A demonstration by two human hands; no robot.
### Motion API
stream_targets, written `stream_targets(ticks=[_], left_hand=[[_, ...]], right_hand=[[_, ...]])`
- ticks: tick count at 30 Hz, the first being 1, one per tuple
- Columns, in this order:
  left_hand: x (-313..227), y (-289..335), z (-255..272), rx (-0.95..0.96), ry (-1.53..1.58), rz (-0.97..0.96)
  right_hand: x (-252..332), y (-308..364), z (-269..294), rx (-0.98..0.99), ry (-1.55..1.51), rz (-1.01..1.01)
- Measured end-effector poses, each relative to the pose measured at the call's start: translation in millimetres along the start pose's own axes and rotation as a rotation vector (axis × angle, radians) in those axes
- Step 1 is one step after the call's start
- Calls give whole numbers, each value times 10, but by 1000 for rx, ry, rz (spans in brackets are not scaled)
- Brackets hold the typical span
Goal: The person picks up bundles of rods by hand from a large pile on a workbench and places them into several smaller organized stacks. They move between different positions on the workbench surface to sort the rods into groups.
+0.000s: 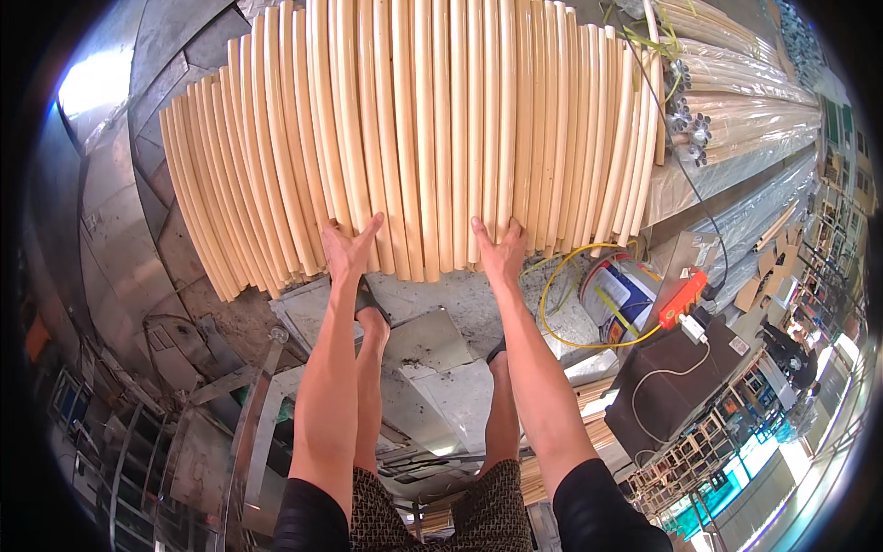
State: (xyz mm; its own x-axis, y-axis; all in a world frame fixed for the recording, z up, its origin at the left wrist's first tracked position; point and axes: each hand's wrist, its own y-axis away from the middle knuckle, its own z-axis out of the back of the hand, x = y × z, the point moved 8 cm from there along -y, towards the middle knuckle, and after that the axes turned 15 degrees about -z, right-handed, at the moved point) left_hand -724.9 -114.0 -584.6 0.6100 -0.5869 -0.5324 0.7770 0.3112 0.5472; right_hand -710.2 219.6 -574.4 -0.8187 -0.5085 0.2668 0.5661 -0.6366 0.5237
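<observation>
A wide row of long, glossy cream-coloured poles (423,138) lies side by side in front of me, their near ends uneven. My left hand (349,248) grips a few poles left of the middle, with the thumb and a finger on either side of them. To its right, my right hand (501,250) has hold of a few more near their ends, thumb and finger likewise apart around them. The other fingers of both hands are largely hidden by the hands and poles. Both arms reach straight forward, and the poles stay in line with their neighbours.
Right of the poles stand a paint bucket (622,293), an orange power strip (683,299) with a yellow cable, and a dark brown box (658,396). Plastic-wrapped pole bundles (736,78) lie at far right. Metal sheets (115,184) and a metal frame (248,423) are at left.
</observation>
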Motion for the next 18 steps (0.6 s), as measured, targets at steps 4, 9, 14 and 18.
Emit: stream_targets(ticks=[4, 9, 14, 18], left_hand=[[-81, -23, -55, 33, 98, -24], [-72, -70, -221, 126, 116, 32], [-273, -35, -429, 133, 227, 3], [-442, 35, -443, 41, 516, -86]], right_hand=[[-149, -125, -24, 28, -30, -83], [-383, -420, -33, -32, -133, -286], [-209, -341, -90, 16, -53, -234], [-236, -411, -52, 11, -46, -243]])
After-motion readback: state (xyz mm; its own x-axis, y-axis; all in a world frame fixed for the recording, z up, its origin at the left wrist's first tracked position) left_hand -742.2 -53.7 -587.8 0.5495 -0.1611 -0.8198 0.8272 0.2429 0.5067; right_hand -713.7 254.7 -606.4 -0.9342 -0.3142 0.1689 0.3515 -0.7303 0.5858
